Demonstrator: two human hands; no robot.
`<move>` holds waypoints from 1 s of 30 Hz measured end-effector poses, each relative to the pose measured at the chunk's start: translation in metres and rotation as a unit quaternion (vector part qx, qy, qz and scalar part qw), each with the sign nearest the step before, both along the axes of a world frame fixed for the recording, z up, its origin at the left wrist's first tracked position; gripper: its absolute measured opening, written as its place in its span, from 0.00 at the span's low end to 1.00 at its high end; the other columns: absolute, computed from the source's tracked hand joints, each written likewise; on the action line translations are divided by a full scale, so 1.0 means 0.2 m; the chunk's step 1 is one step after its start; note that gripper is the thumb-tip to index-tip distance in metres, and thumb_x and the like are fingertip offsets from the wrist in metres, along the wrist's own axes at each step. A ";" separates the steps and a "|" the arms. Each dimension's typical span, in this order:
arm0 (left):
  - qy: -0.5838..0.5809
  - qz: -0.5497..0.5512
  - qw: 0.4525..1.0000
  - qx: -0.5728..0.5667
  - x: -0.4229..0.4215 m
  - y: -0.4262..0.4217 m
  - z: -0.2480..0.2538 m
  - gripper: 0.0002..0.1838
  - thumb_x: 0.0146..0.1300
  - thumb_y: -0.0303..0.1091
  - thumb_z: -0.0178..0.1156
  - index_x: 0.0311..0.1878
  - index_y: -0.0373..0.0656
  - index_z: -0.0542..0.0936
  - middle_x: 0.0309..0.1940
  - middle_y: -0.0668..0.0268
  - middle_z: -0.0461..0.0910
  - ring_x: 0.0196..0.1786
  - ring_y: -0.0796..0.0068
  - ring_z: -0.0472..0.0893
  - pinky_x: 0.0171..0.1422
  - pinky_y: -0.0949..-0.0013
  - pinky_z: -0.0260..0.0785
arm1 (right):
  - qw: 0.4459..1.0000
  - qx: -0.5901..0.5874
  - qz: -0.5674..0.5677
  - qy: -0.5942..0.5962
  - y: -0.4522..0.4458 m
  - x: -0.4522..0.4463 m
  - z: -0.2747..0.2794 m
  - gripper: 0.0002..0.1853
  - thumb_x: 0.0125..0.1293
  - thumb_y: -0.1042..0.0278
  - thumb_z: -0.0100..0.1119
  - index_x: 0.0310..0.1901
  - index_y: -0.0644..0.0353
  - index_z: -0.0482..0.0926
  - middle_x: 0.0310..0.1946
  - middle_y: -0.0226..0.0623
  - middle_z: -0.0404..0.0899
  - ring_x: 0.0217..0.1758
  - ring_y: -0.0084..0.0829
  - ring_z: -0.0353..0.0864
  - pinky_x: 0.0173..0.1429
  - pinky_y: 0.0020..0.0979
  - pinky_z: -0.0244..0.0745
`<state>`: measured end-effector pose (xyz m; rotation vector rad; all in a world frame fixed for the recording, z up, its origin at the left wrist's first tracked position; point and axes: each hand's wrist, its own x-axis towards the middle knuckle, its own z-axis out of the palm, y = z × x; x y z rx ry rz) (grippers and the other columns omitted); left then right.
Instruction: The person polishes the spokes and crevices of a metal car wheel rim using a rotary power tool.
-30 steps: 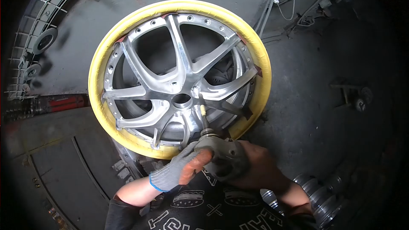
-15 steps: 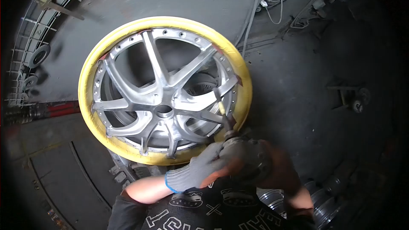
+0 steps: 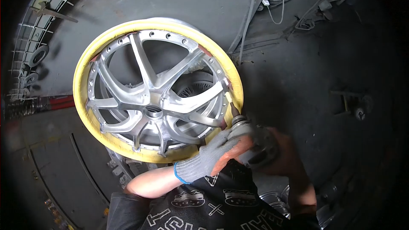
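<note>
A silver multi-spoke car wheel [image 3: 142,66] lies face up in front of me, its outer lip wrapped in yellow tape [image 3: 81,102]. My left hand [image 3: 213,157], in a grey glove with an orange palm, is closed around the front of a power grinder [image 3: 260,147]. My right hand [image 3: 282,155], gloved and in shadow, grips the grinder's rear end; its fingers are partly hidden. From the grinder's nose a narrow pale tip [image 3: 229,98] reaches to the wheel's right inner edge, near a spoke end. Whether it touches the metal I cannot tell.
A wire rack [image 3: 53,0] with a hammer-like tool [image 3: 55,13] and small discs [image 3: 39,55] curves along the left. Cables [image 3: 279,0] hang at the upper right. More shiny wheels [image 3: 277,202] sit low on the right, behind my arm.
The grinder and both hands have moved up and right relative to the wheel, and the tip now lies by the right spoke end. The wheel appears slightly farther left in view.
</note>
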<state>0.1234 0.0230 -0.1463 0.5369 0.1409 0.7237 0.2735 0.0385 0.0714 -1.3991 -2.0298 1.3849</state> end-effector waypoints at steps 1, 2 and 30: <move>-0.036 -0.016 0.999 -0.008 -0.02 -0.02 -0.02 0.24 0.80 0.34 0.43 0.73 0.31 0.65 0.72 0.47 0.66 0.73 0.54 0.69 0.78 0.54 0.60 | 1.000 -0.001 0.002 0.000 0.00 0.00 0.00 0.45 0.39 0.51 0.87 0.59 0.61 0.76 0.47 0.48 0.85 0.48 0.49 0.88 0.52 0.43 0.83; -0.072 -0.034 0.997 -0.017 -0.03 -0.04 -0.03 0.24 0.80 0.34 0.42 0.73 0.31 0.64 0.72 0.46 0.66 0.73 0.53 0.69 0.78 0.54 0.60 | 1.000 0.000 0.015 0.013 0.00 -0.01 0.01 0.45 0.39 0.50 0.86 0.59 0.62 0.76 0.47 0.49 0.85 0.48 0.50 0.88 0.51 0.44 0.83; -0.125 0.042 0.945 -0.300 -0.76 -0.62 0.49 0.26 0.82 0.33 0.38 0.73 0.23 0.59 0.72 0.37 0.63 0.74 0.43 0.66 0.79 0.44 0.59 | 0.996 0.049 0.068 -0.003 -0.26 -0.36 0.02 0.38 0.42 0.53 0.83 0.52 0.62 0.75 0.40 0.50 0.82 0.42 0.54 0.85 0.45 0.46 0.82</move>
